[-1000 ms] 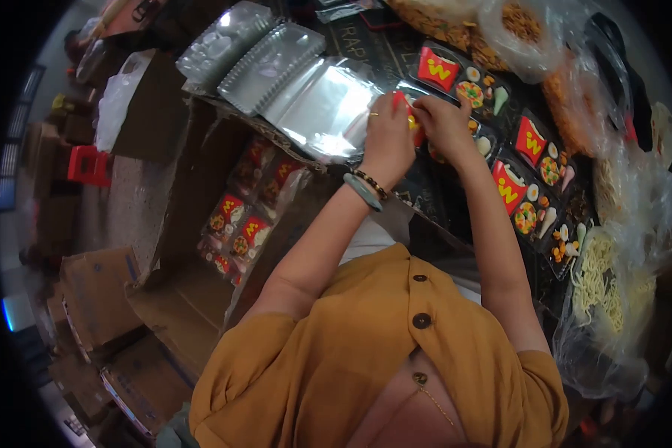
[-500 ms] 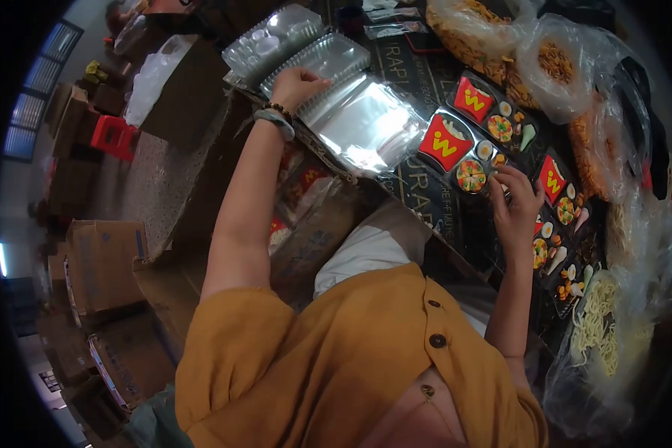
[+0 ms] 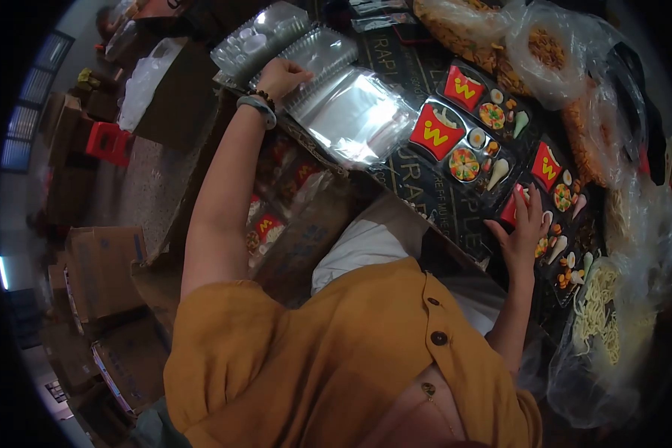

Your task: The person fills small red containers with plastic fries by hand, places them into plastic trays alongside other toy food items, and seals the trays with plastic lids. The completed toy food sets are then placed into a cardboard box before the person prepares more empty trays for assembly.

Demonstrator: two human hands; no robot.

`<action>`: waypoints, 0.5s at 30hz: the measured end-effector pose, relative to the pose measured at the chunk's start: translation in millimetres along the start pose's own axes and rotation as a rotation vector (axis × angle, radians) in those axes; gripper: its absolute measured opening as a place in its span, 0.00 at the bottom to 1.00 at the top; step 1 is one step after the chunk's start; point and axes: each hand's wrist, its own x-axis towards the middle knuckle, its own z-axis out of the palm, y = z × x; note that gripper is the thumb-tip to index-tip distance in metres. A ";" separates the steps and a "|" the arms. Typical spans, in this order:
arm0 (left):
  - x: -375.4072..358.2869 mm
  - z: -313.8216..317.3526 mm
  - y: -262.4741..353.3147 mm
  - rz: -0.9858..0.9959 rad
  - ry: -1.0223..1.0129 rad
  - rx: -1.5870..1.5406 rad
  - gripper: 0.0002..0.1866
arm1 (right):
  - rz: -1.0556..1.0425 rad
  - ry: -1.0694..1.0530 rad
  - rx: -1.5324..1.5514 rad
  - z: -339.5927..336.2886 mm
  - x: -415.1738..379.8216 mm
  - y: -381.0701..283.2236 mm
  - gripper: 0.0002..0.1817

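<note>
the left hand (image 3: 282, 75) is stretched to the upper middle of the frame, fingers curled down onto the near edge of a stack of clear plastic lids (image 3: 317, 56); it touches the stack, but whether it has actually pinched a lid cannot be told. a second stack of clear trays (image 3: 257, 37) sits just beside it, further up and to the left. a beaded bracelet and a pale bangle (image 3: 257, 107) ring the left wrist. right of that hand a pile of shiny clear bags (image 3: 358, 116) lies flat on the dark bench (image 3: 418, 190).

the right hand (image 3: 525, 224) is at the right of the frame, open with fingers spread, resting on a black tray of candy (image 3: 549, 239) whose red packet shows just under the fingertips; it grips nothing. above and left of it lies another filled tray (image 3: 455, 145) with a red packet marked with a yellow w, a small pizza-shaped sweet and an egg-shaped one, and a further filled tray (image 3: 485, 101) sits beside that toward the top. one more filled tray (image 3: 556, 179) lies just above the right hand.

clear bags of orange snacks (image 3: 545, 52) crowd the upper right, and a bag of pale noodle-like strands (image 3: 601, 313) sits at the lower right. at the left centre, below the bench edge, an open cardboard box (image 3: 306, 231) holds finished packs (image 3: 265, 224).
</note>
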 end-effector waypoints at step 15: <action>7.9 -4.9 7.1 -0.041 -0.052 0.063 0.20 | 0.097 0.018 -0.027 -1.0 -8.2 19.2 0.39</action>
